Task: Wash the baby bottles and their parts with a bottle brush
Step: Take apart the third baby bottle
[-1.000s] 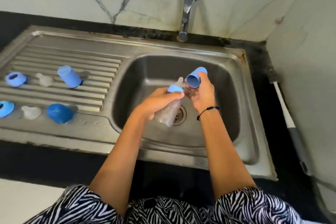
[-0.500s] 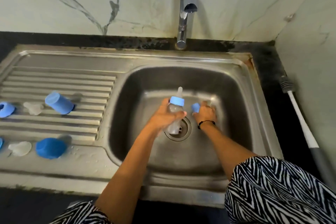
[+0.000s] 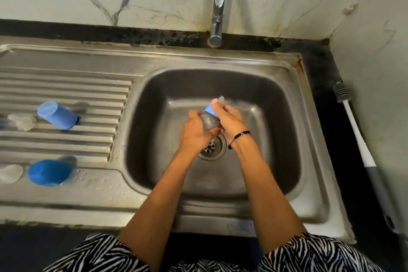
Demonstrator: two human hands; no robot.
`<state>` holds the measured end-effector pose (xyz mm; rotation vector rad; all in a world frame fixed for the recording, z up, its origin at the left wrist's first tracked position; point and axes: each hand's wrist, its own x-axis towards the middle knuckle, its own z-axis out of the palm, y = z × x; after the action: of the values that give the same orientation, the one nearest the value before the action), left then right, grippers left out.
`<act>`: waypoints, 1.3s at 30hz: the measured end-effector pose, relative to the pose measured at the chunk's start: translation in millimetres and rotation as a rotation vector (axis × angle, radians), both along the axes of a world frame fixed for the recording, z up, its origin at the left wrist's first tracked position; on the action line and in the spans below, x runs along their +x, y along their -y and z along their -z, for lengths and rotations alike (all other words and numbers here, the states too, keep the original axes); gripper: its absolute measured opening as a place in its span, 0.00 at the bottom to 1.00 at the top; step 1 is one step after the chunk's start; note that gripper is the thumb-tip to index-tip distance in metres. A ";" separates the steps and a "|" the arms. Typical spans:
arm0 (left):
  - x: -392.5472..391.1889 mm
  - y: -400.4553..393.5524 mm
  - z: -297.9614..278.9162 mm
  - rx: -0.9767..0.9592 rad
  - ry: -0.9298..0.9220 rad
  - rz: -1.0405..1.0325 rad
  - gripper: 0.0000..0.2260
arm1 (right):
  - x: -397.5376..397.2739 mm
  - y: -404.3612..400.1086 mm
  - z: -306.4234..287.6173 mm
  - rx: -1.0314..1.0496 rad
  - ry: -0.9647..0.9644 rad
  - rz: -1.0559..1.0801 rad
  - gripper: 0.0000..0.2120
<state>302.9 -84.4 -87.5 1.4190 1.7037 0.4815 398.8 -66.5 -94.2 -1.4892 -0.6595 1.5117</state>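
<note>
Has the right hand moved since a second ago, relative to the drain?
Yes. The right hand has dropped from up near the sink's back wall, where it held a blue cap, to just above the drain, and now grips the bottle at its collar.

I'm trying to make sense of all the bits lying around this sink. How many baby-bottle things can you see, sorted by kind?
Bottles, held in both hands over the basin: 1
Blue caps on the drainboard: 2
Clear teats on the drainboard: 2
Bottle brushes, on the counter right of the sink: 1
Total: 6
</note>
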 end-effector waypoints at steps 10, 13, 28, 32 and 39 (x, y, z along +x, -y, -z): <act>-17.5 13.0 -37.3 0.040 0.144 0.144 0.22 | -1.1 26.2 -37.2 0.138 -0.170 0.114 0.06; -23.9 12.9 -44.2 0.031 0.269 0.157 0.17 | -1.5 30.8 -45.0 0.171 -0.241 0.100 0.04; -50.0 25.4 -56.7 -0.280 0.973 0.126 0.27 | 9.2 41.8 -64.5 0.309 -0.529 0.268 0.03; -44.3 21.1 -54.1 -0.218 0.933 0.000 0.08 | 0.8 40.1 -67.9 0.315 -0.432 0.383 0.05; -39.6 22.9 -49.2 -0.266 0.980 -0.068 0.14 | -4.1 42.2 -59.9 0.291 -0.388 0.510 0.10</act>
<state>263.3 -107.2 -38.4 0.7169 0.9577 0.7875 394.7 -108.7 -34.3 -1.0033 -0.2275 1.1956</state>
